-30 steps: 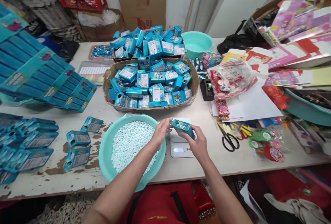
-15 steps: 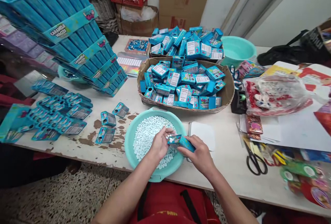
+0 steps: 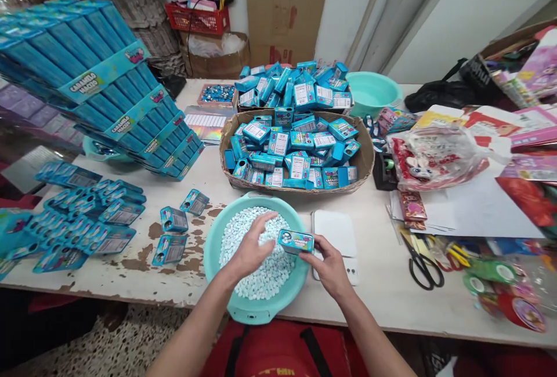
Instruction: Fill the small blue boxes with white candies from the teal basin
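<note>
My right hand (image 3: 328, 264) grips a small blue candy box (image 3: 296, 242) by its right end, held lying over the right side of a turquoise basin (image 3: 213, 249). A round hole shows near the box's left end. Small pale candies (image 3: 265, 278) fill the basin's bottom. Over them is my left hand (image 3: 252, 249), its fingers apart and nothing seen in them, just left of the box. Partly under my right hand lies a white kitchen scale (image 3: 335, 226).
A cardboard box (image 3: 300, 188) heaped with blue candy boxes stands behind the basin. At left are a tall display stack (image 3: 108, 93), several grouped boxes (image 3: 87, 209) and three single ones (image 3: 169, 249). Scissors (image 3: 424, 267), tape and a plastic bag (image 3: 439, 156) lie right.
My left hand has moved away from the box's opening, down-left over the candies, and its fingers have spread. The box in my right hand has turned more level. The view has shifted slightly.
</note>
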`<state>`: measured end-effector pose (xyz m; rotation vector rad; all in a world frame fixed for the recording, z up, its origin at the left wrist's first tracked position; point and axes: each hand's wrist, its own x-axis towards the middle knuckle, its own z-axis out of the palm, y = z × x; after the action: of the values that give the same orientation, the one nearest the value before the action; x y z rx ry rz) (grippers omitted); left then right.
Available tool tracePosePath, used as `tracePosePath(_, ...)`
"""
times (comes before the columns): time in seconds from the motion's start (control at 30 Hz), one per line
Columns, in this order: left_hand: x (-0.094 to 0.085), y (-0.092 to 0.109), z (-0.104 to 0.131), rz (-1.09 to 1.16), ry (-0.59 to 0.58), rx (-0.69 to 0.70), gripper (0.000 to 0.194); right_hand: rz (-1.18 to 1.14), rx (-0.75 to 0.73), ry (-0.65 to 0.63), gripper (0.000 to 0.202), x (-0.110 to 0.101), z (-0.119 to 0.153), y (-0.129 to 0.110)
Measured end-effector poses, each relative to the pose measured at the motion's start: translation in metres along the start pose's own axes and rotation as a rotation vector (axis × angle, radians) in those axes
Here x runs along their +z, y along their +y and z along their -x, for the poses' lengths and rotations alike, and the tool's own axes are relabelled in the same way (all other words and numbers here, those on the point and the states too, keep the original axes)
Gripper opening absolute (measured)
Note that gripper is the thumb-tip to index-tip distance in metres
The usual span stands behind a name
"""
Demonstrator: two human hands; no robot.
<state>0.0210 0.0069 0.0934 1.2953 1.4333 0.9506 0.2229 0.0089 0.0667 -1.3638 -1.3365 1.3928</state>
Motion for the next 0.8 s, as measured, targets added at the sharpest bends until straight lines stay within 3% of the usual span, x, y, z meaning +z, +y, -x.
tracePosePath(0.1, -0.004, 0.019, 0.006, -0.285, -0.199, 0.208, 0.054, -0.046, -0.061, -0.075, 0.039, 0.02, -0.003, -0.004)
tracePosePath(0.17, -0.012, 0.023, 0.01, -0.451, -0.151, 0.244, 0.042, -0.089, -0.128, -0.131, 0.045, 0.026, -0.01, -0.01)
tracePosePath(0.2, -0.019, 0.022, 0.012, -0.51, -0.062, 0.24, 0.037, -0.093, -0.168, -0.13, 0.049, 0.025, -0.017, -0.015)
tracePosePath(0.27, -0.041, 0.013, 0.014, -0.598, 0.231, 0.209, 0.035, -0.046, -0.252, -0.034, 0.055, 0.016, -0.039, -0.025)
tracePosePath(0.37, -0.083, -0.013, 0.01, -0.751, 0.675, 0.07, 0.042, 0.139, -0.308, 0.254, 0.049, -0.005, -0.095, -0.04)
tracePosePath(0.43, -0.108, -0.036, 0.0, -0.861, 0.776, -0.08, 0.046, 0.305, -0.231, 0.341, 0.054, -0.013, -0.14, -0.045)
tracePosePath(0.5, -0.123, -0.06, -0.013, -0.94, 0.723, -0.253, 0.045, 0.507, -0.014, 0.296, 0.063, -0.012, -0.184, -0.046)
tracePosePath(0.63, -0.133, -0.099, -0.032, -1.027, 0.567, -0.498, 0.042, 0.534, 0.19, 0.269, 0.09, 0.005, -0.247, -0.032)
tracePosePath(0.8, -0.131, -0.105, -0.029, -1.148, 0.609, -0.402, 0.042, 0.53, 0.291, 0.245, 0.089, 0.011, -0.271, -0.007)
